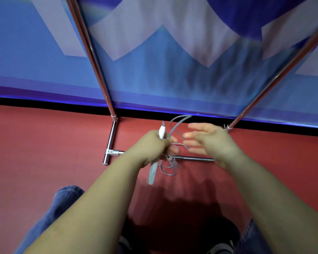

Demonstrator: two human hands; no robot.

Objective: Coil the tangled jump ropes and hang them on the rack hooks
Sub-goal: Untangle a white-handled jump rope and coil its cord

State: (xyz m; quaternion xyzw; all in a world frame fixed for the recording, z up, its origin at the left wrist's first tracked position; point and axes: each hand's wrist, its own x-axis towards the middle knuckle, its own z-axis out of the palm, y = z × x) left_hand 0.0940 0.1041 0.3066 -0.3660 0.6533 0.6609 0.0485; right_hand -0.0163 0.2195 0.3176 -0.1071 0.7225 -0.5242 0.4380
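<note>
Right now, from my head view, my left hand (155,143) grips the jump rope (168,166) handles, cord loops dangling over the red floor (44,143); my right hand (207,140), fingers spread, empty, sits just right of the cord

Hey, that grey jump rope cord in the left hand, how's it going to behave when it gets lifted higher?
Probably floppy: the cord sags in loose loops below the left hand. Likely light, since it is thin. The dangling handle may swing and snag.
</note>
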